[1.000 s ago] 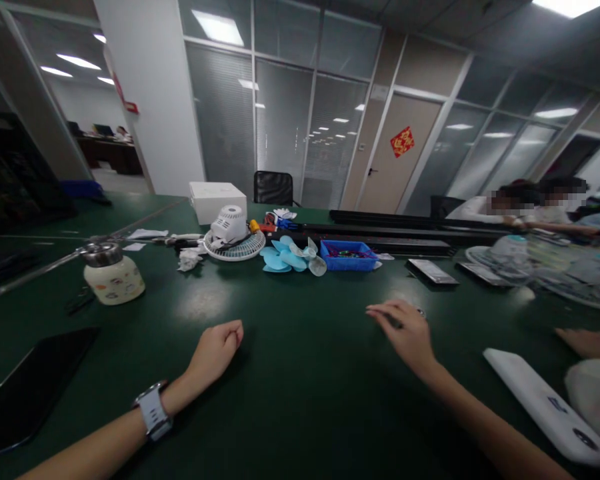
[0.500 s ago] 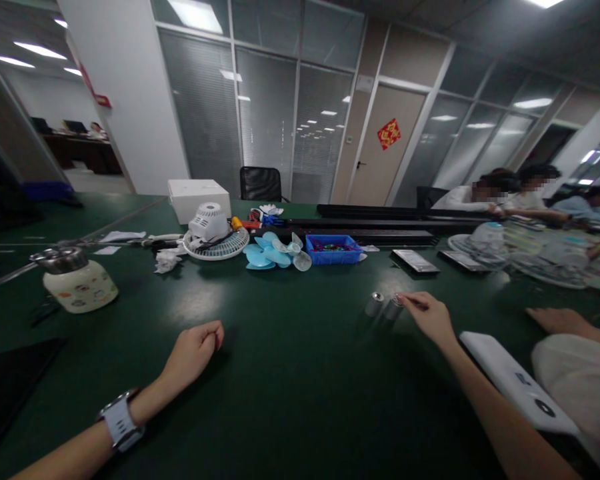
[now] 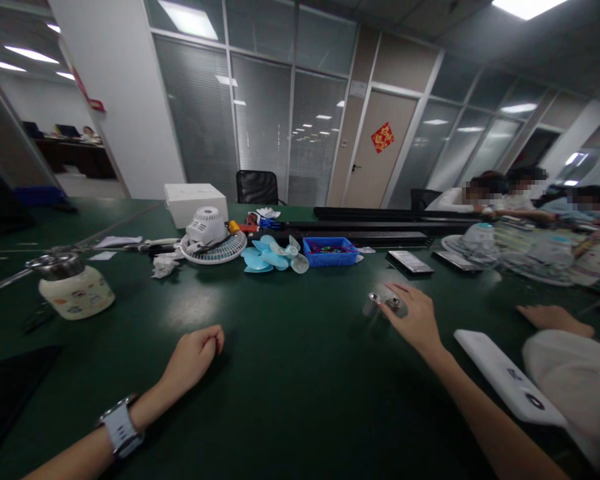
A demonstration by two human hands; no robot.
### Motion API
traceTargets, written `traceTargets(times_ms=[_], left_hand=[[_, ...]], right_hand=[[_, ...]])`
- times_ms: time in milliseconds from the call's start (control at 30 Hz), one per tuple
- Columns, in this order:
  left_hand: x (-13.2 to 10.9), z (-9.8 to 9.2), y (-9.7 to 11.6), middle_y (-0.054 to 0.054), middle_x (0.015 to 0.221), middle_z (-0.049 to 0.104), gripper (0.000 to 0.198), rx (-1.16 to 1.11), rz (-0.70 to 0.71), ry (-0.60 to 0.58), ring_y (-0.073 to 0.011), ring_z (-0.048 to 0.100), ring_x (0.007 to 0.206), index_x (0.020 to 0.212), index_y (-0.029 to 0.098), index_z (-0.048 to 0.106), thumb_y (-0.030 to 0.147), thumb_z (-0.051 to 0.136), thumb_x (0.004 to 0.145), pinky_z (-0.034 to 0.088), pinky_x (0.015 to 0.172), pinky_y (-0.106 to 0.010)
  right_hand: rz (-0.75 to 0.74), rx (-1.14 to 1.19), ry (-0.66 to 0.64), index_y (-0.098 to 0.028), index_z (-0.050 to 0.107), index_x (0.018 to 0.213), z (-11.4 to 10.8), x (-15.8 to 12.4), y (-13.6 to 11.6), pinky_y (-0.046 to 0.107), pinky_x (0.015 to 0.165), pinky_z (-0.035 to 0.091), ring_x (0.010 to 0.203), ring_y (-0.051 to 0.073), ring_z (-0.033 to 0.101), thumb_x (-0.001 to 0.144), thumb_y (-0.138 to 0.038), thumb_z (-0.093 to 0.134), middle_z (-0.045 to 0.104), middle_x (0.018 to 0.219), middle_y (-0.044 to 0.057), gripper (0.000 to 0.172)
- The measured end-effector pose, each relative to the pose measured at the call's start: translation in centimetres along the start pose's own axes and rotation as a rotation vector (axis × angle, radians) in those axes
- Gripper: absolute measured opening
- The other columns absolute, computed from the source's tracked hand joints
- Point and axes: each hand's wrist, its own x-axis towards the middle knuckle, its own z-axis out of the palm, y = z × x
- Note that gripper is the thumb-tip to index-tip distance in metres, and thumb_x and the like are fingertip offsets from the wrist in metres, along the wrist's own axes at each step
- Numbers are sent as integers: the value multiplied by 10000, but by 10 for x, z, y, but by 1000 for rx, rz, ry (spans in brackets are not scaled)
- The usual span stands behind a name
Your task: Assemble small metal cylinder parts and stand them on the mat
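Observation:
My left hand rests on the green table as a loose fist with nothing in it; a white watch is on that wrist. My right hand lies flat on the table, fingers spread, its fingertips touching two small silver cylinders that stand side by side. Farther back lie a white fan motor on its grille, light blue fan blades and a blue parts tray.
A cream jar with a metal lid stands at the left, a dark tablet at the near left. A white flat device lies at the right beside another person's hand. Seated people are at the far right. A white box is behind the fan.
The view has turned to the right. My right hand slid forward and right, uncovering two silver cylinders, and now spreads its fingers against them. My left fist stays put.

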Motion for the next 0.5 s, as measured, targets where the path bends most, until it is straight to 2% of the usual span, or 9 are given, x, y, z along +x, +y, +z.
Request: traceTargets(times_ms=[100,233,367,433,500], left_hand=[[0,0,0,22,530,523,260,-1,4,-5,-168,529,545,594,210,514,232,306,750,350,579,-267],[0,0,-1,23,547,541,259,-6,6,-7,-165,536,557,605,208,525,217,316,758,351,582,-264],[0,0,-2,22,552,546,266,-22,25,5,-165,540,564,607,204,537,203,326,768,353,587,-264],[0,1,-1,22,556,547,271,-50,37,16,-162,538,561,622,201,550,207,334,785,359,586,-264],[-2,3,3,21,577,559,274,-90,58,28,-160,539,567,678,198,585,215,345,809,373,587,-265]], right_hand=[[-71,-95,-118,-192,544,1295,10,1,-17,533,1028,284,1191,305,506,868,-508,515,644,1167,117,532],[-100,-132,-129,-185,586,1228,22,4,-24,578,1075,156,1177,293,529,910,-484,445,693,1056,112,459],[-73,-33,-73,-199,589,1209,22,3,-34,553,1078,175,1051,258,603,909,-473,464,695,1031,94,425],[-67,72,-88,-213,558,1240,21,0,-51,538,1077,202,1017,241,616,892,-482,503,690,1032,76,443],[-73,217,-139,-230,524,1265,22,-3,-78,534,1075,222,1021,232,616,868,-490,551,687,1030,54,475]])
